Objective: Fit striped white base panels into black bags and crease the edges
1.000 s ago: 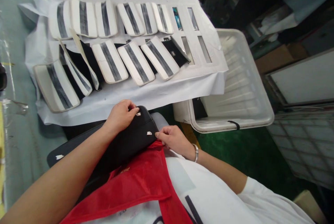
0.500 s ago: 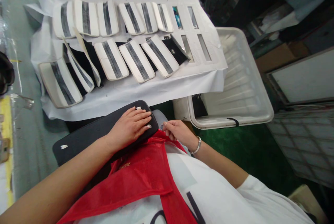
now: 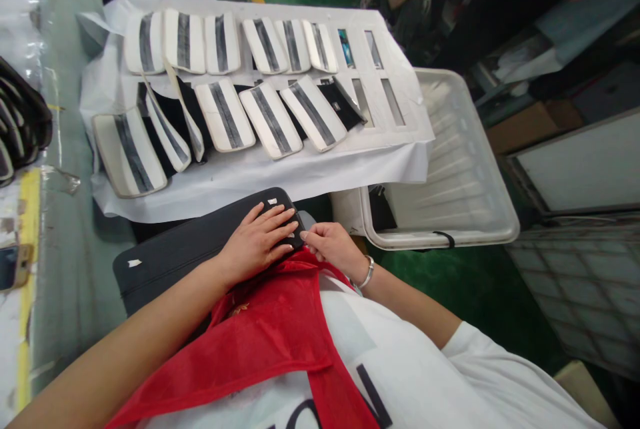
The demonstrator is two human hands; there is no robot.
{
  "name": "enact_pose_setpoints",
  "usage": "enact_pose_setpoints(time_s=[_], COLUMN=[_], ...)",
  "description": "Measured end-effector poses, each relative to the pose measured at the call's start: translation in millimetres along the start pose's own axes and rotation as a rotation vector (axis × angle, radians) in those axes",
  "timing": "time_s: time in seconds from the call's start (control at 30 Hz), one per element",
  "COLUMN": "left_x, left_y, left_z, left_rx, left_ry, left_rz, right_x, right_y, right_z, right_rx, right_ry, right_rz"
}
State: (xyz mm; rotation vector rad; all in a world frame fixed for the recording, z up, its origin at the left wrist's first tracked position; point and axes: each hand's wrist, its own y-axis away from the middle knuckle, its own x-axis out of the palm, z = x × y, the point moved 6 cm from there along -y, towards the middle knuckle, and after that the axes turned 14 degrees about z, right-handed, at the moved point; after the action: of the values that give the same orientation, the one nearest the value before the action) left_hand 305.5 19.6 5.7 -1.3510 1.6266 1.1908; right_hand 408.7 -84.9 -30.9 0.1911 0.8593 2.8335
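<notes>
A long black padded panel (image 3: pixel 175 252) lies across my lap, with small white tabs on it. My left hand (image 3: pixel 260 242) lies flat on its right end, fingers stretched out and pressing down. My right hand (image 3: pixel 330 249) is at the panel's right corner, fingertips pinched together at the edge; what they grip is too small to make out. A red mesh cloth (image 3: pixel 265 335) covers my front under both hands.
A table under white sheeting (image 3: pixel 280 179) carries two rows of white panels with grey stripes (image 3: pixel 225 115) and some black pieces. A clear plastic bin (image 3: pixel 450 169) stands to the right. Black items (image 3: pixel 15 122) are stacked at the far left. Another person sits beyond the table.
My left hand went from gripping the panel's end to lying flat on it. My right hand moved up to the panel's corner. The camera tilted slightly upward.
</notes>
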Motion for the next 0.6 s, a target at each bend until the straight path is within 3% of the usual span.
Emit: enact_pose_setpoints(time_s=[0.27, 0.4, 0.5, 0.6], left_x=[-0.5, -2.1, -4.8, -13.2], left_y=[2, 3, 3, 11], left_z=[4, -2, -8, -1], left_rx=[0.030, 0.039, 0.056, 0.005], left_ry=[0.121, 0.118, 0.119, 0.113], left_rz=[0.061, 0.055, 0.047, -0.011], right_x=[1, -1, -9, -20], right_y=[1, 0, -4, -8], right_z=[1, 3, 6, 23], right_rx=[0.021, -0.006, 0.034, 0.044], right_ry=[0.113, 0.296, 0.469, 0.667], right_rz=[-0.050, -0.055, 0.011, 0.050])
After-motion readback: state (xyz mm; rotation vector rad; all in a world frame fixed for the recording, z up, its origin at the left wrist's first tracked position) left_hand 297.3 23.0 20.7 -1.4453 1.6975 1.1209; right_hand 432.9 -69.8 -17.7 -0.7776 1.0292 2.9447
